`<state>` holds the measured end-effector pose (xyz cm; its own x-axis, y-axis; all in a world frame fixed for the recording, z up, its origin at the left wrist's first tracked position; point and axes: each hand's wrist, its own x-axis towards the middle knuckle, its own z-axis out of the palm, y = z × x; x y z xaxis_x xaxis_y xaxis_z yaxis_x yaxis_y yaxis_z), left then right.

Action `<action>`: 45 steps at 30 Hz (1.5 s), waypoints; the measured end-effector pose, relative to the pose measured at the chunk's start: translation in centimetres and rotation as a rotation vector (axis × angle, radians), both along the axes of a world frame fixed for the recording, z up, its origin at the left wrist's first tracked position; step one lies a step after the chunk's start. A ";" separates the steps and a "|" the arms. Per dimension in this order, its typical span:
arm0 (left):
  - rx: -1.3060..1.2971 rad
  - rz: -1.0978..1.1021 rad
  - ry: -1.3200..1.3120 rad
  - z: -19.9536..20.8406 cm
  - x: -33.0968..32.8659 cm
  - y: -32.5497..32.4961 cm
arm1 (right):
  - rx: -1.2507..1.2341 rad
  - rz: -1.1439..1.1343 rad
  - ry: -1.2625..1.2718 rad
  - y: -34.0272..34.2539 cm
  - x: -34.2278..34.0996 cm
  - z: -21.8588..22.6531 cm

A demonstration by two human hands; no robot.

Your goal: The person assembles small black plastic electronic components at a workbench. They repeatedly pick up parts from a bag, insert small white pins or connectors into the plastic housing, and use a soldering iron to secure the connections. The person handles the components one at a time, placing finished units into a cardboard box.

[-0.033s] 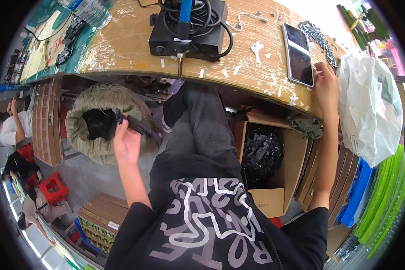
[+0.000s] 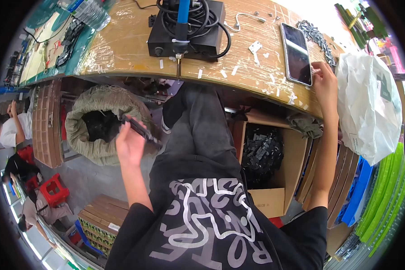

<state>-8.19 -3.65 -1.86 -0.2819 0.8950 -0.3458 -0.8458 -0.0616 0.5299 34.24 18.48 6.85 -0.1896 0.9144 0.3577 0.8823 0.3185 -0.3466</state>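
My left hand is closed around a slim, elongated black part, held over the floor beside the rolled-down mouth of a woven sack. Dark contents show inside that sack. At the table's right front edge, my right hand has its fingertips curled together next to a phone with a dark screen. Whatever those fingers may pinch is too small to make out. Beyond them lies a pile of small dark metallic pieces. A white plastic bag hangs just right of that hand.
A black power unit with coiled cable and a blue-handled soldering iron stands at the table's front. Scraps of white tape dot the tabletop. Below sits a cardboard box of black parts. Other people sit far left.
My left hand has shifted slightly right, away from the sack's mouth, and the black part has moved and turned with it. The right hand stays by the phone.
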 end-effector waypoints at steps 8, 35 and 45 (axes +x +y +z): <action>-0.196 -0.385 -0.051 0.0 5.5 -0.1 | -0.030 -0.162 0.230 -0.4 1.5 -0.9; -0.108 -0.528 -0.082 2.0 7.9 1.2 | -0.084 -0.178 0.875 -12.5 -13.8 0.4; 0.011 -0.210 0.287 2.1 8.3 1.9 | -0.717 0.100 1.453 -18.8 -19.1 -5.7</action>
<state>0.14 -1.73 0.28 -0.1752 0.9469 -0.2698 -0.6575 0.0914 0.7479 15.10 -0.30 1.18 -0.1561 0.9687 -0.1931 -0.3172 -0.2343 -0.9190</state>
